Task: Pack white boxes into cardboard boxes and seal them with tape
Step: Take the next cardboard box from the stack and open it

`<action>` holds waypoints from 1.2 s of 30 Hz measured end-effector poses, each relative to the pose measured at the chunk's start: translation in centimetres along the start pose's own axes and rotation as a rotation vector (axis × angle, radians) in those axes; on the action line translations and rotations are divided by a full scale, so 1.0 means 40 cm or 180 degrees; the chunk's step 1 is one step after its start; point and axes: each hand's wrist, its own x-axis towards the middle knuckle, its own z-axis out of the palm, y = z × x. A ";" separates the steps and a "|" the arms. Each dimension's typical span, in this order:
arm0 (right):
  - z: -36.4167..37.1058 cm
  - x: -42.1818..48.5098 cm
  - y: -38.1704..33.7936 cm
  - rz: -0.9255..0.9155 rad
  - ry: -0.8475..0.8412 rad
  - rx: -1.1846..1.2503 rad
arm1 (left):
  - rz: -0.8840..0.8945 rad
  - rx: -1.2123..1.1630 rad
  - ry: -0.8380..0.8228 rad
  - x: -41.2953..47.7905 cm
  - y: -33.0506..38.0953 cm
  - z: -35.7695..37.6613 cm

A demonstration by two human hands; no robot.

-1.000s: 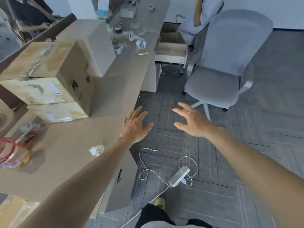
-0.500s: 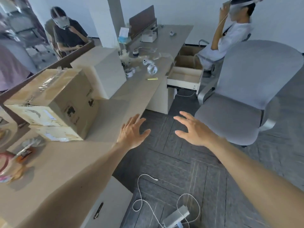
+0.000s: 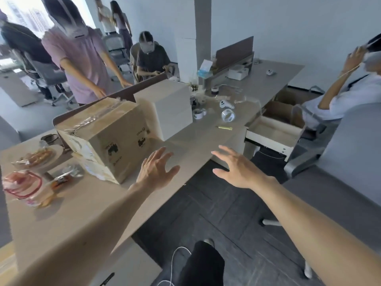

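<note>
On the desk (image 3: 68, 219) sits a taped cardboard box (image 3: 103, 139), and my left hand (image 3: 156, 172) and right hand (image 3: 239, 168) reach out, fingers spread wide, holding nothing.

brown corrugated cardboard box (image 3: 107, 139) – matt, glossy clear tape on top | square white box (image 3: 171, 108) – smooth, perhaps paperboard | beige desk top (image 3: 86, 205) – matt

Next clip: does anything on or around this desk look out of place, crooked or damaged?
The tape along the top of the cardboard box is wrinkled and bunched rather than flat. That box rests on a flatter box whose edge seems to jut out beneath it. The desk drawer stands pulled open.
</note>
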 end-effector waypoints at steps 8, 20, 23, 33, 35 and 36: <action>-0.018 0.353 0.127 -0.0239 -0.0144 -0.0155 | -0.0114 -0.0128 0.0095 0.328 -0.032 0.117; -0.135 0.944 0.256 -0.0300 -0.0458 -0.0333 | -0.0175 -0.0373 0.0296 0.896 -0.089 0.115; -0.134 1.068 0.229 -0.0560 -0.0525 -0.0408 | -0.0416 -0.0357 0.0506 0.938 -0.140 0.077; -0.025 1.414 -0.047 -0.2097 -0.0951 -0.0351 | -0.1310 -0.0184 0.1365 0.855 -0.387 -0.048; -0.010 1.447 -0.093 -0.2365 -0.1087 -0.0266 | -0.1690 -0.0098 0.1474 0.827 -0.407 -0.077; -0.007 1.462 -0.112 -0.2500 -0.1140 -0.0238 | -0.1862 -0.0030 0.1457 0.816 -0.416 -0.092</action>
